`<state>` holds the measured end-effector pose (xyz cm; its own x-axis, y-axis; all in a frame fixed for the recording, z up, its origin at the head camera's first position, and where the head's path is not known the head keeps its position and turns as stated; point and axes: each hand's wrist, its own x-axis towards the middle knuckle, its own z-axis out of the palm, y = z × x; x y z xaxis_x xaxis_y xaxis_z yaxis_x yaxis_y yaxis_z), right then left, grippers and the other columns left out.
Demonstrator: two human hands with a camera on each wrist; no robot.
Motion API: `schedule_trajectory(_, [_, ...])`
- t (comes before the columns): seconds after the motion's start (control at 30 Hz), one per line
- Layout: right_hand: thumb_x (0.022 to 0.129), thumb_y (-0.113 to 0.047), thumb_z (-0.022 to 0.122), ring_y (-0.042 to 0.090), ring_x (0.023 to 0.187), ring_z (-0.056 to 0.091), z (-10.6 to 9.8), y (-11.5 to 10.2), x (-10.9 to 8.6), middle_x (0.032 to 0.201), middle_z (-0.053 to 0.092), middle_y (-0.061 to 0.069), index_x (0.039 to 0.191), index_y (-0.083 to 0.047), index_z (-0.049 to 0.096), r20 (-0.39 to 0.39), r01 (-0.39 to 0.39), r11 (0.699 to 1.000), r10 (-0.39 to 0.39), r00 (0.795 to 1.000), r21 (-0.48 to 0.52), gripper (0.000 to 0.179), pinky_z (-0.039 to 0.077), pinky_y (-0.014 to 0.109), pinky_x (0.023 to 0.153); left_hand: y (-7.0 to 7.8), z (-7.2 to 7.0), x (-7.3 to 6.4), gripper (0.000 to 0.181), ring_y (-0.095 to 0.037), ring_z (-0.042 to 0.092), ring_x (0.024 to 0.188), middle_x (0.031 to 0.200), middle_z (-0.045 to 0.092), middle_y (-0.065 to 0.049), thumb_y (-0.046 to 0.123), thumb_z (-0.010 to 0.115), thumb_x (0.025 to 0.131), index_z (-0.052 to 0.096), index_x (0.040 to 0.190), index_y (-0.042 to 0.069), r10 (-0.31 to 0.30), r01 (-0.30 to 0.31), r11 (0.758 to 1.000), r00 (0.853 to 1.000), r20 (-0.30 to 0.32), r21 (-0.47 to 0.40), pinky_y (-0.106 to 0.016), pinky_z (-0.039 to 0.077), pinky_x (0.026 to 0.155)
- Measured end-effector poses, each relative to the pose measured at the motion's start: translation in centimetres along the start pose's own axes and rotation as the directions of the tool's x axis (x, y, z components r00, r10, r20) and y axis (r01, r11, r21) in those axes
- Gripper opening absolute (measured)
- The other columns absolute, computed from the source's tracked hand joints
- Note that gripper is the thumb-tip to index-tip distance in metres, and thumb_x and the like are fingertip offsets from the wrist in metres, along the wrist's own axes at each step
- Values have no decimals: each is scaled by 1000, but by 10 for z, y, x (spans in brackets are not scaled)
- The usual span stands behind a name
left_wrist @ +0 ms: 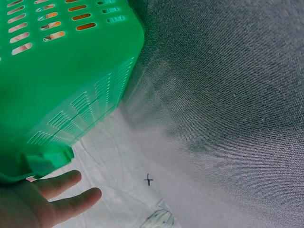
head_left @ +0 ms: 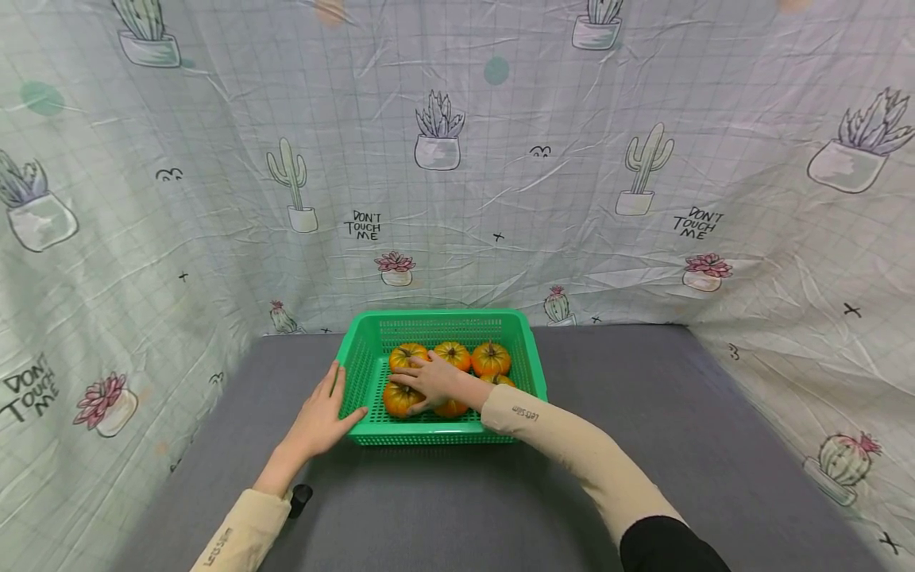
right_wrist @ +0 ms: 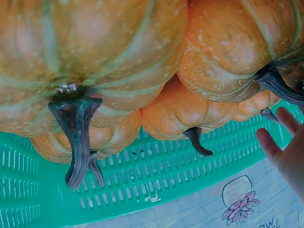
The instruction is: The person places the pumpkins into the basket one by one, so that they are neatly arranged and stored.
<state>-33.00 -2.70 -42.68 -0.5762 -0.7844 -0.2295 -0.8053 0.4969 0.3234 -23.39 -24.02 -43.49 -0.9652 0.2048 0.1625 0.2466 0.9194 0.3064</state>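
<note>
A green plastic basket holds several small orange pumpkins with dark stems. My right hand reaches in, fingers spread over the front-left pumpkin and partly covering it. In the right wrist view, two fingertips show beside the pumpkins, and one large pumpkin fills the upper left. My left hand lies at the basket's left front corner with straight fingers along its side and the thumb near the front rim. The left wrist view shows two extended fingers of the left hand near the rim.
The basket stands on a dark grey table surface. Behind it and along both sides hangs a pale curtain printed with potted cacti. A small black object shows beside my left wrist. A back-row pumpkin sits at the right.
</note>
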Motion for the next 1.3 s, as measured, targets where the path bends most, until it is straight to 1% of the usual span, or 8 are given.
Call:
schedule_trajectory(0.2, [82, -66, 37, 20, 136, 24, -1, 3, -2, 146, 29, -8, 144, -30, 12, -11, -3, 1000, 3, 1000, -12, 76, 28, 45, 105, 1, -1, 0, 83, -50, 22, 127, 146, 8, -29, 45, 49, 87, 15, 139, -10, 3, -3, 1000, 1000, -6, -4, -63, 28, 93])
schedule_trajectory(0.37, [81, -64, 43, 21, 136, 24, -1, 7, -6, 146, 30, -6, 144, -29, 13, -26, -9, 999, 10, 1000, 40, 78, 28, 47, 104, 3, -1, 2, 83, -49, 21, 128, 147, 6, -27, 45, 49, 88, 14, 140, -9, -3, 3, 1000, 1000, 10, -10, -63, 27, 94])
schedule_trajectory(0.57, [80, -63, 45, 24, 136, 24, -2, 15, -16, 144, 33, -5, 144, -30, 15, -49, -21, 993, 27, 998, 118, 78, 30, 46, 102, 3, 0, 2, 84, -49, 19, 129, 148, 4, -26, 48, 47, 88, 12, 140, -8, -11, 11, 1000, 1000, 20, -28, -64, 25, 95])
schedule_trajectory(0.77, [81, -60, 47, 23, 136, 24, -12, 23, -30, 145, 32, -5, 144, -29, 15, -59, -40, 984, 51, 997, 176, 77, 29, 47, 102, 2, 0, 2, 85, -48, 19, 130, 148, 5, -26, 49, 46, 88, 13, 140, -8, -9, 9, 999, 1000, 13, -44, -64, 25, 96])
schedule_trajectory(0.97, [82, -58, 49, 21, 134, 27, -25, 27, -47, 143, 36, -5, 144, -28, 17, -76, -26, 986, 39, 996, 162, 76, 33, 43, 97, 0, 1, 2, 82, -48, 17, 130, 148, 5, -25, 47, 46, 89, 11, 141, -6, -9, 10, 995, 1000, 4, -99, -63, 23, 98])
schedule_trajectory(1.07, [83, -56, 49, 21, 134, 27, -32, 29, -57, 144, 34, -5, 143, -28, 19, -77, -16, 989, 28, 997, 146, 74, 32, 44, 98, -1, 2, 1, 80, -47, 15, 131, 149, 4, -23, 44, 46, 89, 10, 142, -5, -12, 12, 989, 1000, -2, -148, -62, 22, 99])
schedule_trajectory(1.17, [84, -55, 48, 21, 134, 25, -39, 33, -69, 146, 30, -5, 143, -28, 19, -76, -19, 989, 30, 997, 143, 71, 30, 45, 100, -3, 2, 0, 79, -46, 13, 132, 149, 1, -22, 43, 45, 90, 9, 142, -4, -15, 13, 978, 1000, -7, -207, -61, 21, 100])
schedule_trajectory(1.3, [86, -52, 47, 22, 134, 25, -44, 41, -86, 146, 29, -4, 143, -26, 21, -99, -13, 983, 31, 995, 181, 67, 31, 45, 98, -5, 2, -1, 77, -45, 11, 133, 149, 0, -21, 43, 44, 91, 9, 142, -4, -25, 22, 961, 1000, -7, -277, -61, 19, 101])
